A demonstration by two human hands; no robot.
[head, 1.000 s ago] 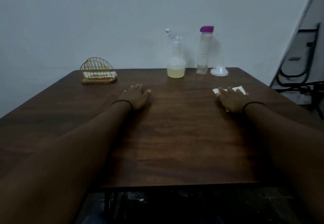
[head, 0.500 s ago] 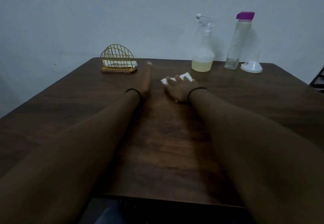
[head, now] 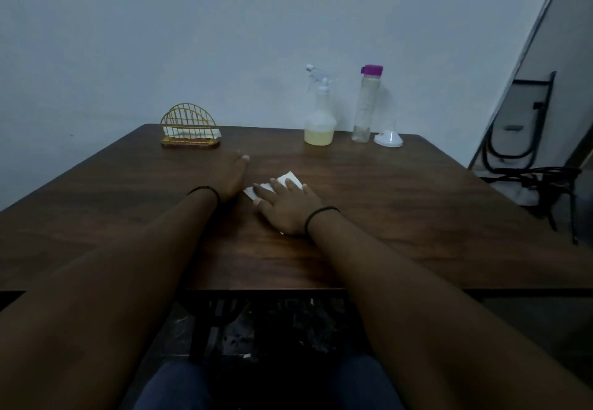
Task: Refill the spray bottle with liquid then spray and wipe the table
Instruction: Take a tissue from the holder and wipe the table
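Observation:
On the dark wooden table, my right hand lies flat with straight fingers pressing a white tissue, whose corners stick out beyond the fingertips. My left hand rests on its edge just left of the tissue, fingers straight, holding nothing. At the back of the table stands a clear spray bottle with pale yellow liquid in its lower part. To its right is a tall clear bottle with a purple cap, nearly empty. A white funnel sits upside down beside it.
A gold wire napkin holder with white napkins stands at the back left. A dark metal chair frame sits off the table's right side. The wall is close behind the table. My knees show under the front edge.
My right hand slid the tissue from the right side of the table to the middle, next to my left hand. My left hand turned from flat onto its edge.

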